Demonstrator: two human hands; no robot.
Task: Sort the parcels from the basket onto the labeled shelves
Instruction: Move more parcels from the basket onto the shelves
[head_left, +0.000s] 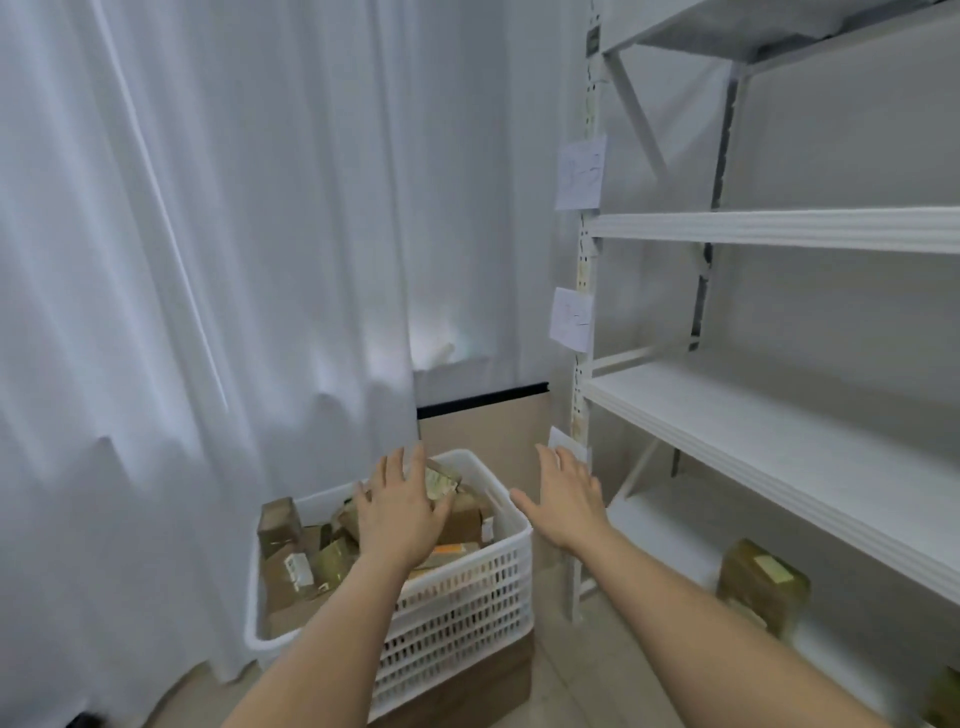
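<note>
White slatted basket (457, 613) on brown box (467, 691), beside curtain (182, 260), left of white shelf unit (779, 231). Basket full of brown parcels (291, 566), jumbled. Left hand (402, 512) over basket, fingers spread, thumb against small labelled parcel (440, 480) at far rim; hold not clear. Right hand (566, 499) beyond basket's right edge, fingers straight, grasping nothing. One taped parcel (763, 582) on bottom shelf. Paper labels (581, 171) on shelf upright, writing blurred.
</note>
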